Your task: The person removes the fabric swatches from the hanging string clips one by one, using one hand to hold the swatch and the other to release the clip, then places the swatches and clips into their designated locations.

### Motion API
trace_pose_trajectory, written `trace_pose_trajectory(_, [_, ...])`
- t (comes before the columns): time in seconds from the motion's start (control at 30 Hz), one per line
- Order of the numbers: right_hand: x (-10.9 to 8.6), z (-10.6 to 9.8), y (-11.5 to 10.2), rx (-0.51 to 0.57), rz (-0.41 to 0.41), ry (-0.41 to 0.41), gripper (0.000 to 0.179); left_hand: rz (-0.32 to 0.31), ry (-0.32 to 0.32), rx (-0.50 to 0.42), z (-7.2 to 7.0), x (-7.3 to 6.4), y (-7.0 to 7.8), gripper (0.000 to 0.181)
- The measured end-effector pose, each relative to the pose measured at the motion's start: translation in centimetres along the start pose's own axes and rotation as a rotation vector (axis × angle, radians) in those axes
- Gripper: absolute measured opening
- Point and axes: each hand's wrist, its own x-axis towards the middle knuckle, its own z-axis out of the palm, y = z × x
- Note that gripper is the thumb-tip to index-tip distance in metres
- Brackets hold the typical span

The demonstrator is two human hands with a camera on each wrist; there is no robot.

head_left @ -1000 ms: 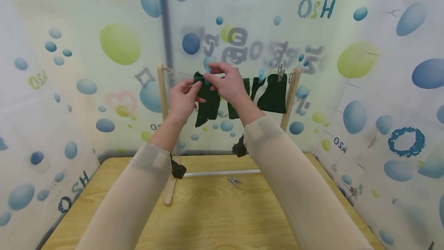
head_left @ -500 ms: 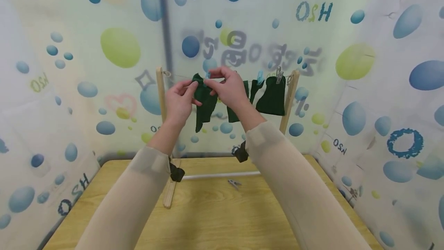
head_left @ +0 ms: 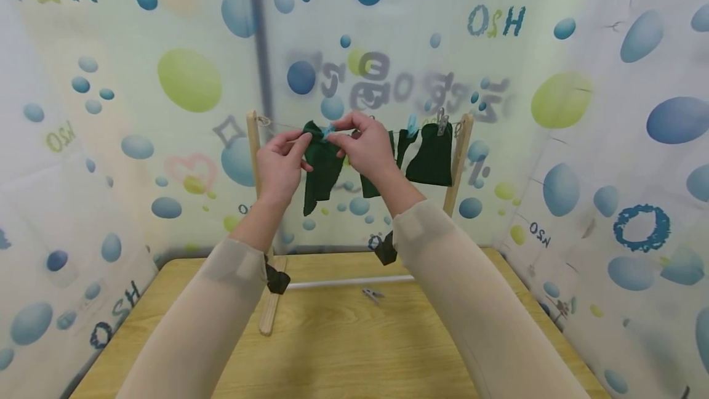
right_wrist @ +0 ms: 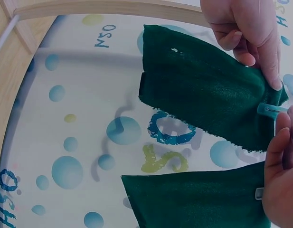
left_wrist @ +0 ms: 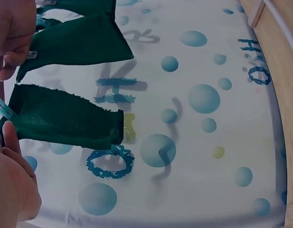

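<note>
A dark green cloth piece [head_left: 324, 171] hangs near the left end of a thin line. My left hand [head_left: 279, 168] pinches its top left corner between thumb and fingers. From the right, my right hand [head_left: 370, 148] pinches a light blue clothespin [right_wrist: 269, 110] at the cloth's top edge, with thumb and index finger on its handle end. Seen from the right wrist, the clothespin's front end overlaps the bunched top of the cloth. Beside it hangs a second green cloth [right_wrist: 198, 194] with a metallic clip [right_wrist: 259, 194] at its top, partly behind my right hand.
Further right hang a narrow green cloth [head_left: 405, 145] under a blue clothespin [head_left: 412, 125] and a wider green cloth [head_left: 432, 157] under a grey clip [head_left: 442, 122]. Wooden posts [head_left: 253, 153] carry the line. A grey clothespin [head_left: 372, 295] and white rod [head_left: 343, 282] are at the wooden table [head_left: 332, 350].
The light blue clothespin and my right fingers sit slightly lower against the cloth's top. The cloth has turned a little, its lower corner hanging further down. The whole head view has shifted slightly.
</note>
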Motion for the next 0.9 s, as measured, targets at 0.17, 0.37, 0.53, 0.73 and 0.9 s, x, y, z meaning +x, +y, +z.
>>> trace_pose_trajectory(0.17, [-0.3,0.0,-0.1,0.022,-0.007,0.015,0.009,0.009,0.003,0.02,-0.2,0.0,0.1,0.032])
trace_pose_trajectory(0.37, [-0.6,-0.2,-0.1,0.035,-0.017,0.05,0.009,0.031,-0.008,0.022,-0.3,-0.1,0.2,0.033])
trace_pose_trajectory(0.53, [-1.0,-0.3,-0.2,0.065,-0.042,0.086,0.01,0.05,-0.03,0.032,-0.3,-0.2,0.4,0.032])
trace_pose_trajectory(0.73, [-1.4,-0.7,-0.2,0.1,-0.062,0.107,0.01,0.056,-0.05,0.054,-0.4,-0.4,0.8,0.035])
trace_pose_trajectory(0.9, [-1.7,-0.9,-0.4,0.133,-0.069,0.113,0.009,0.073,-0.06,0.057,-0.6,-0.4,1.1,0.037])
